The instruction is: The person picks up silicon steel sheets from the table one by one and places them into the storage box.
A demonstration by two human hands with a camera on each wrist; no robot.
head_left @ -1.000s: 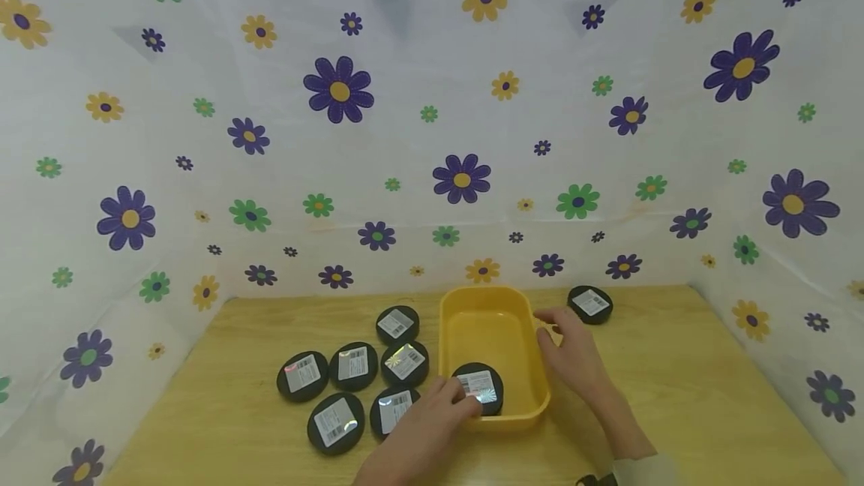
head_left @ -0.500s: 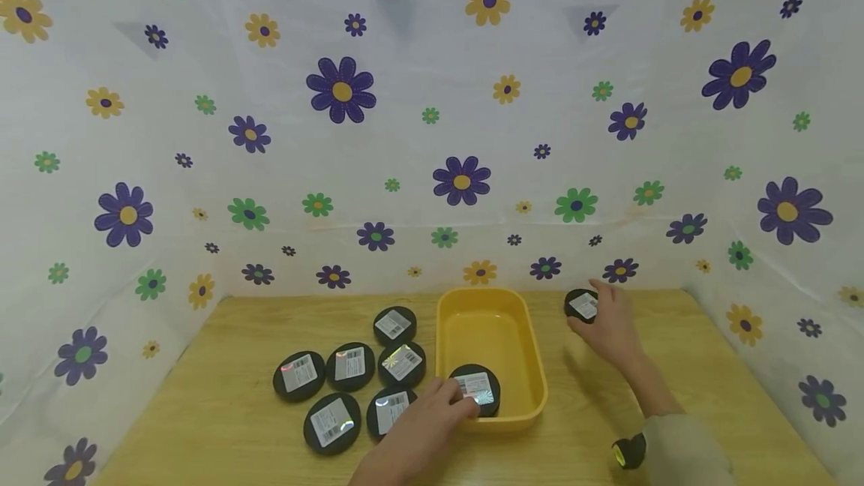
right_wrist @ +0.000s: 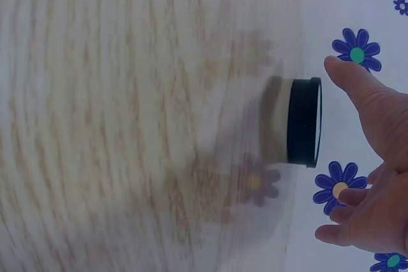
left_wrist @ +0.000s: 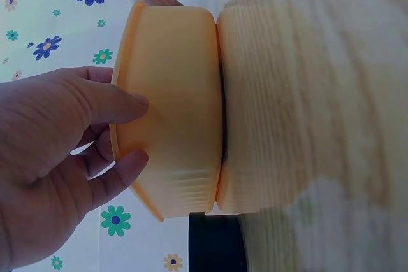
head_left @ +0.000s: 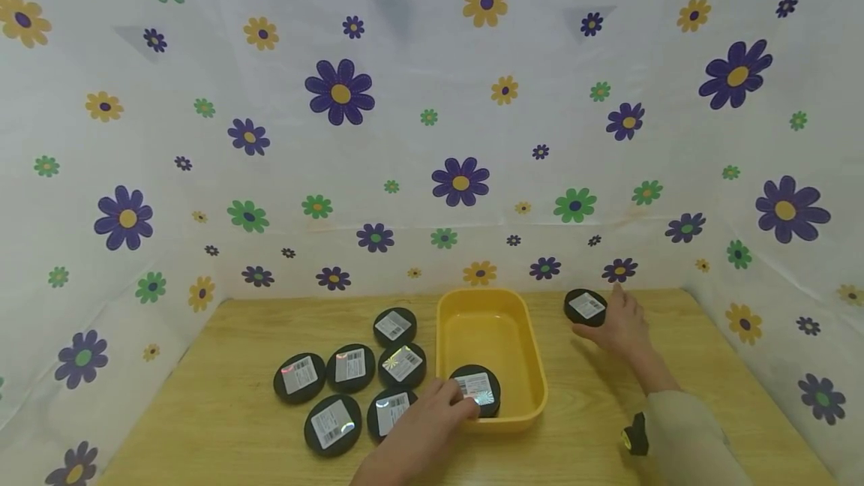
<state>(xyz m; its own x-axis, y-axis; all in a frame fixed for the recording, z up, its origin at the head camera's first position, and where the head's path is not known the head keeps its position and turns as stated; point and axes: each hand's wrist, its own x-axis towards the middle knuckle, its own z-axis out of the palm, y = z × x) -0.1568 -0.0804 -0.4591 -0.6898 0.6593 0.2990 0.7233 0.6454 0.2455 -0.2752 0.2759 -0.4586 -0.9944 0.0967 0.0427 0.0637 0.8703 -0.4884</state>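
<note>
My left hand (head_left: 428, 430) grips the near left corner of a yellow plastic tray (head_left: 496, 340). In the left wrist view, the thumb and a finger of that hand (left_wrist: 51, 132) lie on the tray's outer wall (left_wrist: 182, 106), with other fingers behind the rim. Inside the tray, by that corner, lies a flat round black disc with a silvery label (head_left: 477, 387). At the back right my right hand (head_left: 624, 330) is held beside a lone black disc (head_left: 584, 307). The right wrist view shows this hand (right_wrist: 382, 151) spread, thumb and fingers apart from the disc (right_wrist: 303, 122).
Several more labelled black discs (head_left: 350, 366) lie in a loose group left of the tray, one (head_left: 391, 411) partly behind my left hand. A small black object with a yellow ring (head_left: 636, 435) is by the right sleeve. Flowered cloth (head_left: 459, 96) walls in the wooden table (head_left: 223, 388).
My right hand has left the tray's right side and moved right to the lone disc, then shifted slightly further right. The left hand and the discs have stayed put.
</note>
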